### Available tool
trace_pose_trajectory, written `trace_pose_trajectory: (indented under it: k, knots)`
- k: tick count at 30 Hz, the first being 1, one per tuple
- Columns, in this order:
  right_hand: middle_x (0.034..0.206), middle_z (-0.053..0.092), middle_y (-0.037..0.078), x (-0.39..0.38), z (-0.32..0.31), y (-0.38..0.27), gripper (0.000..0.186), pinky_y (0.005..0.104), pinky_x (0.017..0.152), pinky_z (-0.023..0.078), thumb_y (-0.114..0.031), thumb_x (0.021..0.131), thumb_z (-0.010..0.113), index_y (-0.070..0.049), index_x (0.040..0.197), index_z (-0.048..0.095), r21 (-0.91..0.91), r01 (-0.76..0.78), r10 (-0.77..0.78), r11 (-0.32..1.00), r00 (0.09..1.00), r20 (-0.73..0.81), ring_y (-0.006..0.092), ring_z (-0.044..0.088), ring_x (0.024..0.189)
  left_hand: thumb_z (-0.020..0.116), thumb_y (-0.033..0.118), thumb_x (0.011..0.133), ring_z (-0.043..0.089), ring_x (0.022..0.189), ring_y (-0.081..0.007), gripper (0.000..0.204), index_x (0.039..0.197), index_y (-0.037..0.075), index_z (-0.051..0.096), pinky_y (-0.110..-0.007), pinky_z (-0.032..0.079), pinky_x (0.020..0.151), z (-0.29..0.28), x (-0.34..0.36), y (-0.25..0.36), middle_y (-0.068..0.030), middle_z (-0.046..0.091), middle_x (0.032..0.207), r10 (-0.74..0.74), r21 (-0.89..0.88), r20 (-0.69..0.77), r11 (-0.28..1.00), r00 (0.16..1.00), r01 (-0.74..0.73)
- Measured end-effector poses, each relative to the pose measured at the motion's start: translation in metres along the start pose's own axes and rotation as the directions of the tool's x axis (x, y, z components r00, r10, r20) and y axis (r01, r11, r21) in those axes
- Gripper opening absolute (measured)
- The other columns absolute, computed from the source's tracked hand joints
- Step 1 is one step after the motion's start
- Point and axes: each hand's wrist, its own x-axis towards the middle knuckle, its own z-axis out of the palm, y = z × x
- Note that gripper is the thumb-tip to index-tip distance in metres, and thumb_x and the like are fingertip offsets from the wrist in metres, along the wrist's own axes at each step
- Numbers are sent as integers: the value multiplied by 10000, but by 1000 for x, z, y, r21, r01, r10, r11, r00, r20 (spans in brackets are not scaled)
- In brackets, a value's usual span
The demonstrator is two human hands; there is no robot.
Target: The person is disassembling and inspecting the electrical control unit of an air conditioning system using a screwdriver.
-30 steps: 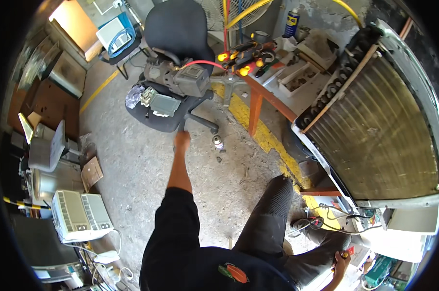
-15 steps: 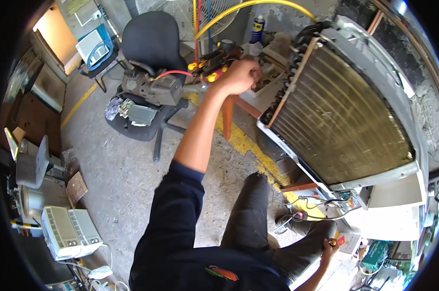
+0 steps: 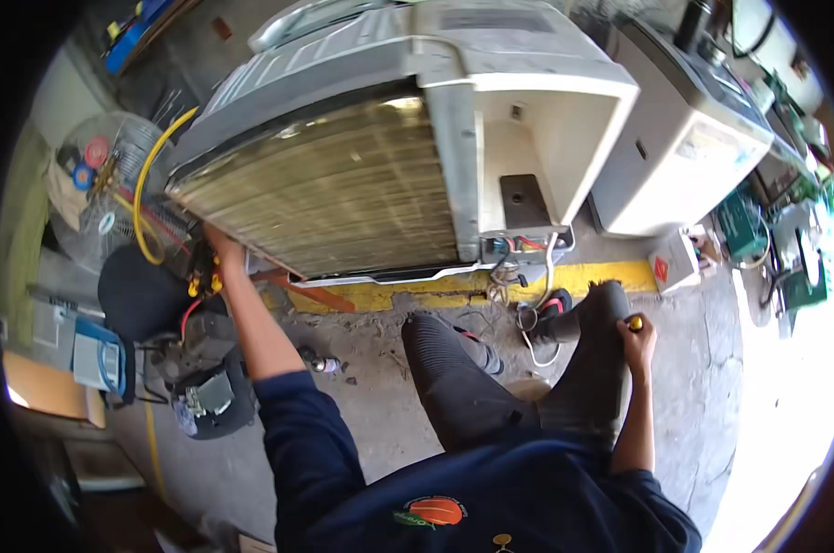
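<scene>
My left arm reaches out to the left side of an air conditioner (image 3: 325, 189) with a finned coil facing me. My left hand (image 3: 223, 247) is at the coil's left edge, and its fingers are hidden or too blurred to make out. Just beside that hand are a black tool with yellow grips (image 3: 203, 275) and a yellow hose (image 3: 141, 198) that curves upward. My right hand (image 3: 640, 348) rests on my right knee, closed round a tool handle with a yellow end (image 3: 635, 323); the rest of that tool is hidden.
An office chair (image 3: 149, 293) at left bears a grey compressor-like machine (image 3: 203, 343). Loose wires (image 3: 509, 267) hang below the air conditioner's open white compartment (image 3: 504, 138). A white cabinet (image 3: 680, 147) and a small carton (image 3: 675, 263) stand at right. A spray can (image 3: 325, 365) lies on the floor.
My view has swung to the right, so the air conditioner now faces me. My left hand, earlier a visible fist, is now partly hidden by the coil's edge. The right hand still grips its tool.
</scene>
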Motion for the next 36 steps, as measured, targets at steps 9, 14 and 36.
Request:
trace_pose_trajectory:
  k: [9, 14, 36]
  knots:
    - [862, 724, 204, 3, 26, -45, 285, 508, 687, 543, -224, 835, 702, -21, 1024, 635, -351, 105, -69, 930, 991, 112, 440, 691, 779, 597, 107, 956, 531, 709, -101, 139, 1051, 37, 671, -235, 428, 648, 213, -352, 198, -22, 624, 863, -595, -451, -117, 745, 795, 491]
    - [924, 725, 235, 2, 40, -49, 423, 508, 653, 551, -250, 841, 711, -5, 1140, 537, -473, 268, -159, 840, 953, 258, 449, 693, 741, 680, 51, 883, 562, 720, -145, 162, 1043, 25, 681, -261, 469, 700, 262, -355, 347, -42, 640, 862, -34, -184, 119, 981, 992, 56]
    - [875, 717, 237, 26, 7, -15, 477, 495, 649, 564, -317, 830, 802, -45, 1055, 481, -312, 156, -29, 937, 926, 377, 446, 703, 726, 495, 610, 975, 402, 862, -196, 383, 1054, 235, 506, -426, 311, 921, 270, -275, 582, 17, 485, 1013, 764, 337, -630, 430, 139, -838]
